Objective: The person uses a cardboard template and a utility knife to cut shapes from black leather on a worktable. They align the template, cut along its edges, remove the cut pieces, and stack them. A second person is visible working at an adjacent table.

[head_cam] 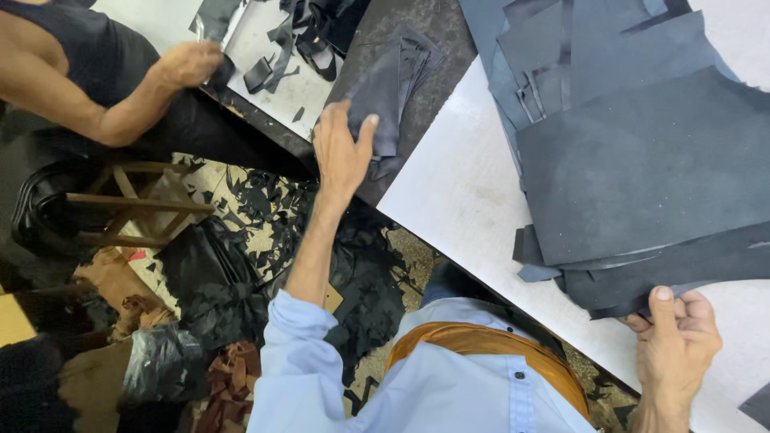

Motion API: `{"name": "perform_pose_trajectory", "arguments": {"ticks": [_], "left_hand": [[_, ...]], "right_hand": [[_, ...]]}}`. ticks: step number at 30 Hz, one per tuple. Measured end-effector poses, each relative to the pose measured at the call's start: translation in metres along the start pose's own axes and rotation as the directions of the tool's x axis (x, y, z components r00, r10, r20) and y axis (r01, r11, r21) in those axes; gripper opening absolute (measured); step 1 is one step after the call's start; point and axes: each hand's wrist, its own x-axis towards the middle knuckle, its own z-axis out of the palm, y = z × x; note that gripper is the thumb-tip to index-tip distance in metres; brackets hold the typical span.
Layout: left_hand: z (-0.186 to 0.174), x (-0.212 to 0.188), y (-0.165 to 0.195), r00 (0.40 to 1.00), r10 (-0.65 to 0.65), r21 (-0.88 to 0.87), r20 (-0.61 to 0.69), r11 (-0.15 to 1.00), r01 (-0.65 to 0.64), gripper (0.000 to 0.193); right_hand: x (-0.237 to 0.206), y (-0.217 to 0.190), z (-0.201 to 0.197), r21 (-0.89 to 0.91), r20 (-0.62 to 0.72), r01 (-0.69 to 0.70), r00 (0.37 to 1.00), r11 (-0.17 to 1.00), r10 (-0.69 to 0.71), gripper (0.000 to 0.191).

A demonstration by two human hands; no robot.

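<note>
My left hand (341, 156) reaches out from a light blue sleeve and lies flat on the near end of a stack of dark cut leather pieces (397, 68), thumb spread across the top piece. The stack rests on a dark board (433, 24). My right hand (674, 345) is at the bottom right, thumb on top, pinching the near edge of a pile of large dark grey leather sheets (642, 160) that lies on a white table (457, 184).
Another person's arm and hand (188, 64) rest at the upper left on a white board (273, 88) strewn with dark offcuts. Below stand a wooden stool (136, 204), black bags (204, 281) and leather scraps (273, 208) littering the floor.
</note>
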Motion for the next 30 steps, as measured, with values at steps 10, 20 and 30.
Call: {"name": "perform_pose_trajectory", "arguments": {"ticks": [10,20,30], "left_hand": [[0.028,0.081,-0.010,0.853,-0.232,0.251,0.467,0.960,0.124,0.095],[0.028,0.083,-0.027,0.890,0.076,-0.273,0.450,0.960,0.057,0.066],[-0.035,0.079,0.090,0.702,0.226,-0.698,0.676,0.500,0.512,0.045]], "right_hand": [[-0.015,-0.016,0.034,-0.225,-0.233,0.124,0.956,0.966,-0.177,0.027],[-0.024,-0.025,0.062,-0.358,-0.351,0.124,0.901,0.925,-0.257,0.028],[-0.013,-0.029,0.048,-0.291,-0.341,-0.011,0.936,0.957,-0.093,0.036]]}}
